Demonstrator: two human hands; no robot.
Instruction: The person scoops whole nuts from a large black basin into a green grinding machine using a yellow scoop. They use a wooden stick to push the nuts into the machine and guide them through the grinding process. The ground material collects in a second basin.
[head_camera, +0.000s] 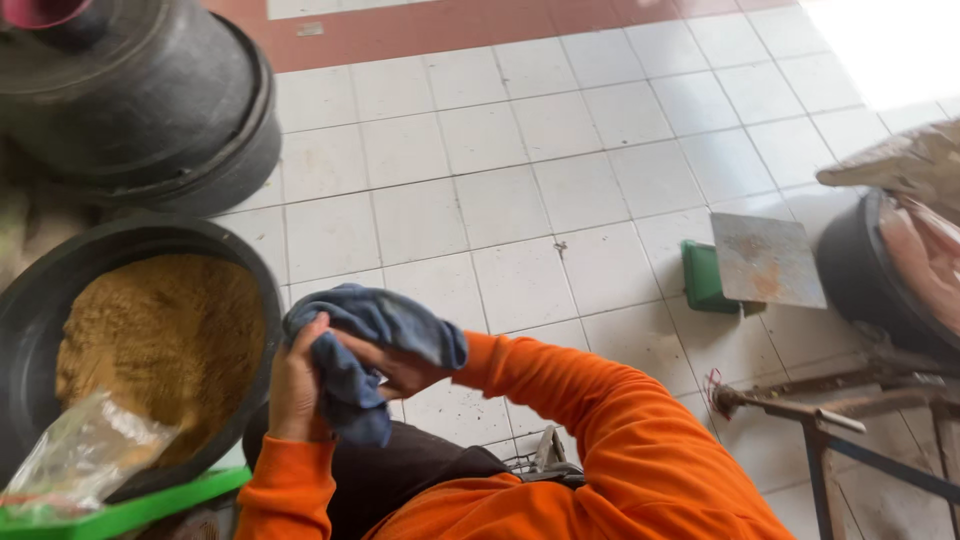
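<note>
Hands at lower centre of frame: left hand (296, 385) and right hand (400, 368) both clenched on blue cloth (375, 345). Tub (30, 300) of yellow powder (165, 340) at lower left.

Black tubs: three (140, 100) (30, 300) (860, 270). Blue cloth (375, 345): one. Hands: two (295, 385) (400, 370). Plastic bag (80, 455): one.

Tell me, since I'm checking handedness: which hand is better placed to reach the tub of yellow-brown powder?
Probably the left hand: it holds the blue cloth right beside the black tub's rim; the right hand lies farther away.
</note>
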